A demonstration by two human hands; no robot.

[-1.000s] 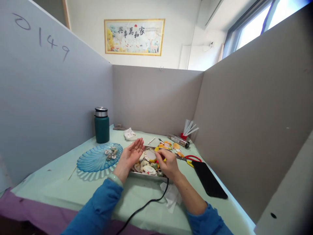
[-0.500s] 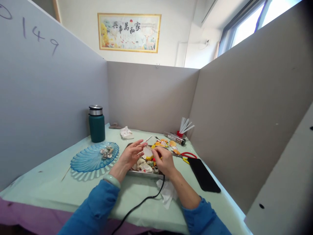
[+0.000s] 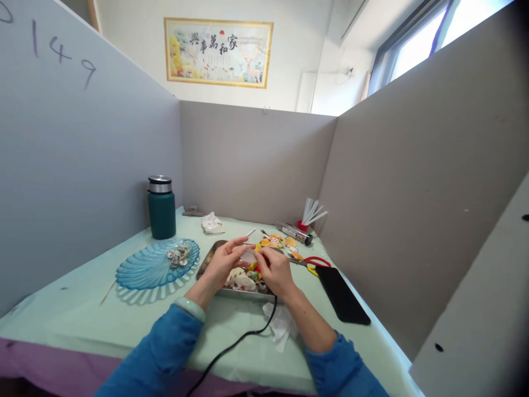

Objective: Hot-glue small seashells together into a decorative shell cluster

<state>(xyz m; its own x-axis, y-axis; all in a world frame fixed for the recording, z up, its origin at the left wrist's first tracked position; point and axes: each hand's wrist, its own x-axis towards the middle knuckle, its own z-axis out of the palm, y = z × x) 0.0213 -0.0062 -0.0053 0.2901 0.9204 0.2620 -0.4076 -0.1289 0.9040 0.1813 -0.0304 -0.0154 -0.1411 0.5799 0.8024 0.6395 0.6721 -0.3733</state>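
Observation:
Both my hands meet over a metal tray [image 3: 206,259] filled with several seashells. My left hand [image 3: 223,263] has its fingers curled on a pale white shell [image 3: 248,256] held above the tray. My right hand [image 3: 276,270] is closed beside that shell, touching it, and grips something yellow that I cannot name; a black cord [image 3: 235,344] runs from under this hand toward me. Painted orange and yellow shells [image 3: 276,241] lie just behind the tray.
A blue glass plate [image 3: 149,270] with a few small shells sits left. A green flask [image 3: 161,208] stands behind it. Red-handled scissors [image 3: 316,262], a black phone [image 3: 342,295], a crumpled tissue [image 3: 281,325] and a cup of white sticks [image 3: 309,218] lie right. Partition walls surround the table.
My left hand went from open palm-up to closed on the white shell, which has come up off the tray. My right hand moved in against it.

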